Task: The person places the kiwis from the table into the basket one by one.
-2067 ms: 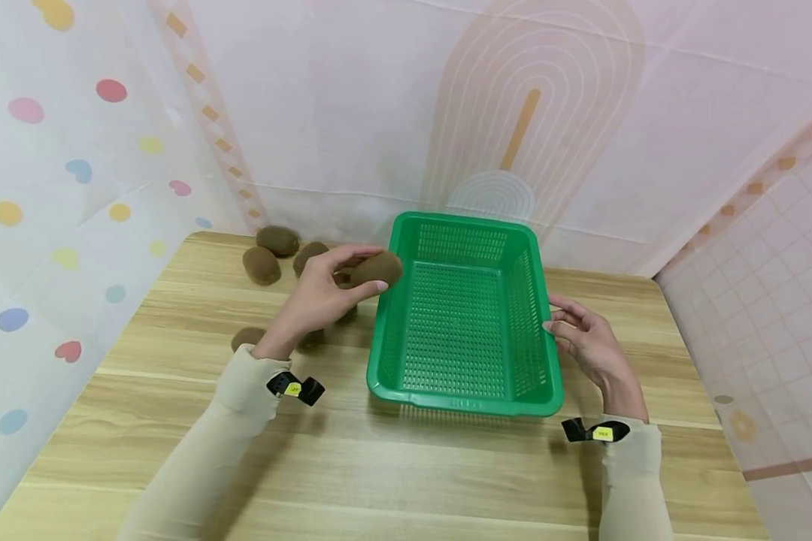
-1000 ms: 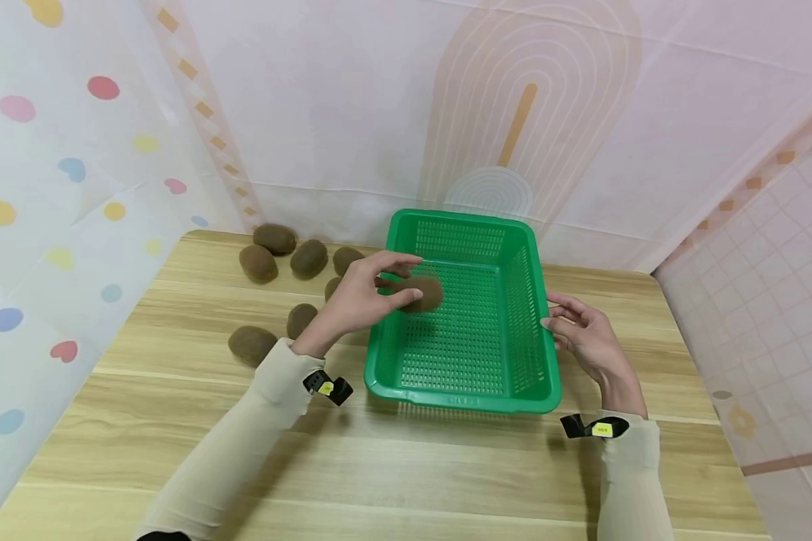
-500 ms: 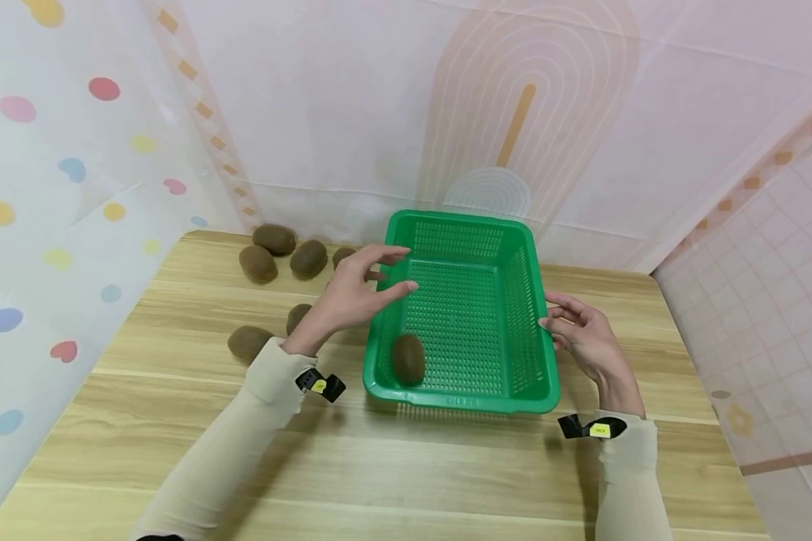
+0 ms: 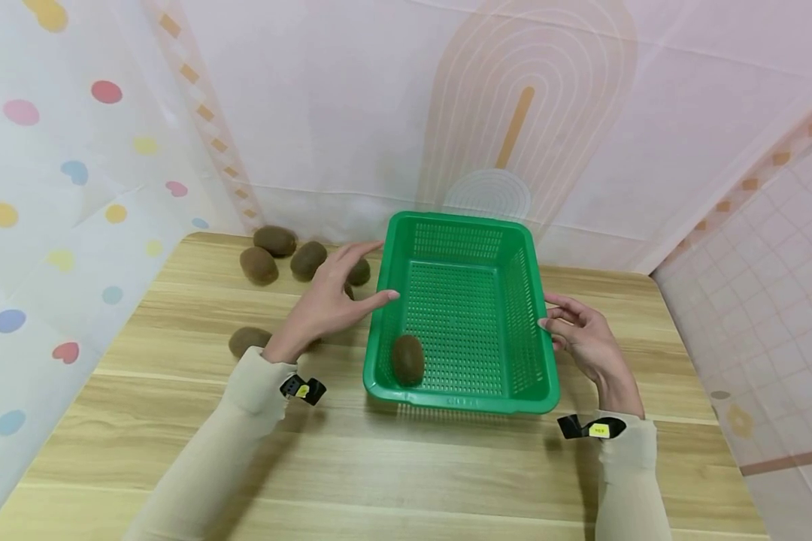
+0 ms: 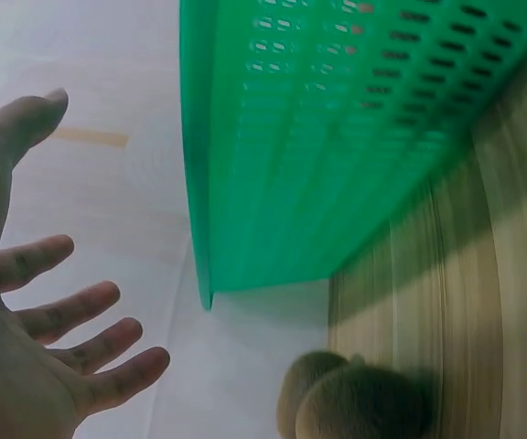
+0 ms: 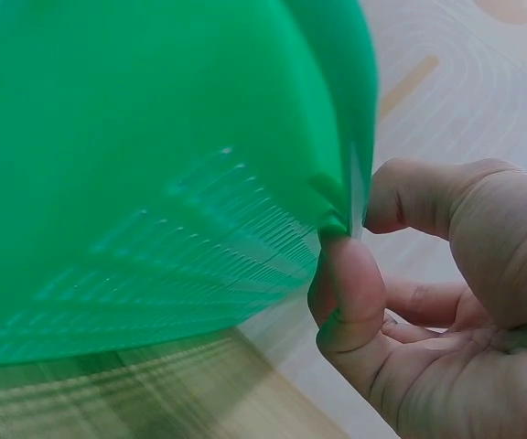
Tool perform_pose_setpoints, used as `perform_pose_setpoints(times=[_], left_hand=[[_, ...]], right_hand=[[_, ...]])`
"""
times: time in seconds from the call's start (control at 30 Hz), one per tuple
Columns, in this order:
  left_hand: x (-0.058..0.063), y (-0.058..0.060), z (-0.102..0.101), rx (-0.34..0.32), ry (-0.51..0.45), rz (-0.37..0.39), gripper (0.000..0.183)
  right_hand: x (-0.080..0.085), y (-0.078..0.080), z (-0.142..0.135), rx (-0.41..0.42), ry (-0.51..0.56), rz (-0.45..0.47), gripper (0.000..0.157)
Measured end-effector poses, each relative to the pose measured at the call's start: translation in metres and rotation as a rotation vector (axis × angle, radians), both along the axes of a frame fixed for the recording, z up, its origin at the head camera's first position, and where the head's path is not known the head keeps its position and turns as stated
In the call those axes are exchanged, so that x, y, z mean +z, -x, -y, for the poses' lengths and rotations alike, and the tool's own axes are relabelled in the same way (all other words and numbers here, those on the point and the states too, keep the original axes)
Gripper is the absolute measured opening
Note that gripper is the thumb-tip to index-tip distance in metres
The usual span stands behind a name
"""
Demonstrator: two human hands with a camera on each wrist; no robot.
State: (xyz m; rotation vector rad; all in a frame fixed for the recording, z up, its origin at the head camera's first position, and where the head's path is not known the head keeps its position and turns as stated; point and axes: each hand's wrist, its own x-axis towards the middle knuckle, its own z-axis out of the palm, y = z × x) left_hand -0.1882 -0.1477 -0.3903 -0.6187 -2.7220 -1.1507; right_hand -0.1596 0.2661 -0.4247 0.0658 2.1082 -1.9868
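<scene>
A green plastic basket (image 4: 460,406) with slotted walls stands on the table. One brown kiwi (image 4: 407,360) lies inside, at its near left corner. My right hand (image 4: 585,338) pinches the basket's right rim between thumb and fingers, as the right wrist view shows closely. My left hand (image 4: 328,300) is spread and holds nothing, its thumb tip overlapping the left rim in the head view. In the left wrist view the fingers (image 5: 90,311) are parted, beside the basket's outer wall (image 5: 291,183). Under and behind this hand are kiwis (image 4: 359,272), partly hidden.
Several more kiwis (image 4: 274,240) lie on the back left of the wooden table (image 4: 406,481). Another kiwi (image 4: 247,342) sits nearer, partly behind the left wrist. A patterned cloth wall (image 4: 352,113) rises right behind the table and basket.
The left hand carried a kiwi over the left rim and let it go; the kiwi now lies in the basket. That hand has since drawn back left. The right hand stays at the rim.
</scene>
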Motion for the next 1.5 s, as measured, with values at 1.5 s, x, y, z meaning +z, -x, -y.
perform_pose_setpoints(times=[1.5], left_hand=[[-0.051,-0.037,0.104,0.218,-0.021,0.017,0.100]], right_hand=[[-0.002,0.001,0.000,-0.002,-0.022,0.000,0.060]])
